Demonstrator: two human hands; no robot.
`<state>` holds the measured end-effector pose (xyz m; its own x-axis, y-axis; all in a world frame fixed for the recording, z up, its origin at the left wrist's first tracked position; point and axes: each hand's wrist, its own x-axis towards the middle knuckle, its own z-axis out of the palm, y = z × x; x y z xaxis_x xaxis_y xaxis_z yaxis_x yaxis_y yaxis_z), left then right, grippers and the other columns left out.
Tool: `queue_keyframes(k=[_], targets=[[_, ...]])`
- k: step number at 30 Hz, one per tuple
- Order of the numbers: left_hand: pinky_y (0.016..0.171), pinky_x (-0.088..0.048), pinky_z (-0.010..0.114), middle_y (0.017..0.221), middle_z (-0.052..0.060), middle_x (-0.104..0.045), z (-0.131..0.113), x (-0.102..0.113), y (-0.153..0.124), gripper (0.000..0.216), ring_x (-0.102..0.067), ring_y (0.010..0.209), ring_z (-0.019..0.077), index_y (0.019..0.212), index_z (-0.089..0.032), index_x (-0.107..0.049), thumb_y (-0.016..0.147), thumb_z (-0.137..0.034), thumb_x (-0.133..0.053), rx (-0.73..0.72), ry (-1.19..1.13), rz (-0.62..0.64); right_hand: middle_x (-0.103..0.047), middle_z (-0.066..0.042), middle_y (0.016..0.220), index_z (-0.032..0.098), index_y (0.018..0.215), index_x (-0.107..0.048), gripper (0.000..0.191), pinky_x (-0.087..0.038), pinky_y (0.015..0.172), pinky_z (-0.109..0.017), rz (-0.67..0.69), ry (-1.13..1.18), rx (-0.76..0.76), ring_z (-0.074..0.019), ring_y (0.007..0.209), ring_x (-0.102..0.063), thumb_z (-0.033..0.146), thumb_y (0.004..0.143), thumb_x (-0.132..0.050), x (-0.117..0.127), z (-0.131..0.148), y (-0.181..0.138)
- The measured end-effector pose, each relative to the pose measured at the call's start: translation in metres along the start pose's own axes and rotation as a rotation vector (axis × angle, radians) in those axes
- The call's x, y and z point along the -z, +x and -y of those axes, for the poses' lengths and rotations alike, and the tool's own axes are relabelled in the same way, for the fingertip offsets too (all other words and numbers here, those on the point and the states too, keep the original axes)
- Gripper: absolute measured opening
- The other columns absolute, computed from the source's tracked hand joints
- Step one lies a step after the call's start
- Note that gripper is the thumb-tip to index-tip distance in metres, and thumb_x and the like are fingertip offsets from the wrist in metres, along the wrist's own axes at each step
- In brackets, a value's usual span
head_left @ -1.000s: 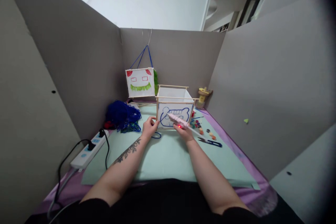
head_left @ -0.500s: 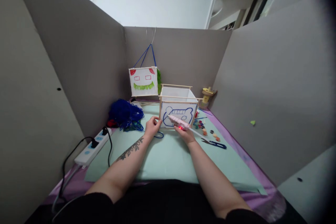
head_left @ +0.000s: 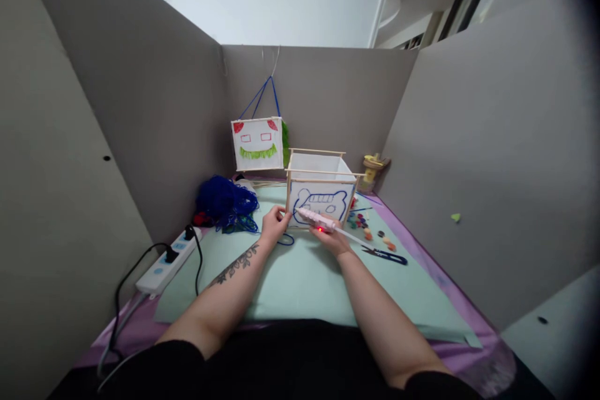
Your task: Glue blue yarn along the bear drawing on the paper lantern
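Observation:
A white paper box on a frame of wooden sticks (head_left: 322, 186) stands on the pale green mat (head_left: 304, 275), with a blue yarn outline on its near face. My left hand (head_left: 274, 226) pinches blue yarn at the box's lower left corner. My right hand (head_left: 329, 235) grips a pink glue pen (head_left: 317, 219) with a red light, its tip pointing at the lower left part of the near face.
A finished paper lantern (head_left: 257, 142) hangs on the back wall. A pile of blue yarn (head_left: 225, 203) and a white power strip (head_left: 169, 253) lie at the left. Coloured beads (head_left: 363, 225), dark scissors (head_left: 387, 255) and a wooden spool (head_left: 372, 170) are at the right. Grey partitions enclose the desk.
The glue pen's tip has shifted slightly left toward my left hand along the box's lower edge. The view has drifted a little; the hands otherwise stay at the box.

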<state>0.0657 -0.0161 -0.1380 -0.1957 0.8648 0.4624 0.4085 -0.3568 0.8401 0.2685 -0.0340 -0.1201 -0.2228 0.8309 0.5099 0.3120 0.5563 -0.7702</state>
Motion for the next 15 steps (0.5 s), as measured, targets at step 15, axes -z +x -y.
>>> queue_keyframes(k=[15], targets=[[0.055,-0.035,0.024,0.054,-0.006,-0.051,-0.004,0.001,0.000,0.020,-0.049,0.052,0.0116,0.080,-0.019,-0.058,0.076,-0.038,-0.061,0.017,0.014,0.002,-0.064,-0.003,0.076,0.020,0.080,-0.063,0.018,-0.050,0.068,-0.032,-0.086,0.041,-0.013,-0.0194,0.070,-0.057,0.037,0.072,-0.067,0.002,-0.009,0.000]])
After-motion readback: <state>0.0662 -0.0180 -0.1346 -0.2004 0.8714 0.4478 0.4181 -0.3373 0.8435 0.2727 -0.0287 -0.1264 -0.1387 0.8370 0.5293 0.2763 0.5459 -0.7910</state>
